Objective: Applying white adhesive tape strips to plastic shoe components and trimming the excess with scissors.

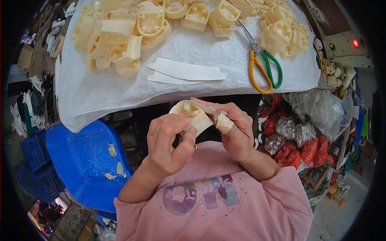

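Observation:
My left hand (171, 138) is closed around a cream plastic shoe heel (204, 125), its hollow side partly turned up. A pale strip (207, 109) curves along the heel's far edge, and my right hand (239, 130) pinches its loose end. Tape or a bandage (224, 123) wraps my right thumb. On the white-covered table beyond, two more white strips (187, 69) lie overlapped. Scissors (259, 64) with one yellow and one green handle rest to their right, blades slightly apart. Several loose cream heels (150, 21) are piled along the far side.
The white cloth (169, 48) hangs over the table's near edge. A blue plastic tub (80, 160) with a few scraps stands at my left, beside dark blue crates (38, 150). Clear plastic bags (319, 108) and red bags (299, 154) crowd the right side.

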A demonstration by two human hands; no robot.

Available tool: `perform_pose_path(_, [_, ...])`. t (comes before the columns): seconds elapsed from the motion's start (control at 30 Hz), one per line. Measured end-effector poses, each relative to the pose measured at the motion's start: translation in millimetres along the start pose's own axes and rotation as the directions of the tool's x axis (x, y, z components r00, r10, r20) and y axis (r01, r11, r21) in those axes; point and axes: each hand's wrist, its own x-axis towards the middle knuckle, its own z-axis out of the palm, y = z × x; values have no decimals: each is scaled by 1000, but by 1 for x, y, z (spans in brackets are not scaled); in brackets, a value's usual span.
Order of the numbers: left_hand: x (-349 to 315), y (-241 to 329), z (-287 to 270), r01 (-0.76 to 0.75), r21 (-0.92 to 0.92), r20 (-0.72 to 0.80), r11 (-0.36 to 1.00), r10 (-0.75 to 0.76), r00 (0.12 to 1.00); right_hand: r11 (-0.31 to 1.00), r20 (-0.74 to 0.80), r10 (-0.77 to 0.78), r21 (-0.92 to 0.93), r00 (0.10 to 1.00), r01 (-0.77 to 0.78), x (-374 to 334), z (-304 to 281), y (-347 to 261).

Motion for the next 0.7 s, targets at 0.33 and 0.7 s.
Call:
perform_pose_path(0.33, [6, 8, 1, 23, 120, 31, 992, -27, 999, 878, 119, -67, -465, 991, 115, 8, 8, -12])
perform_pose_path(0.7, [-5, -5, 2, 274, -431, -6, 860, -306, 952, 917, 252, 371, 54, 894, -396, 39, -27, -2])
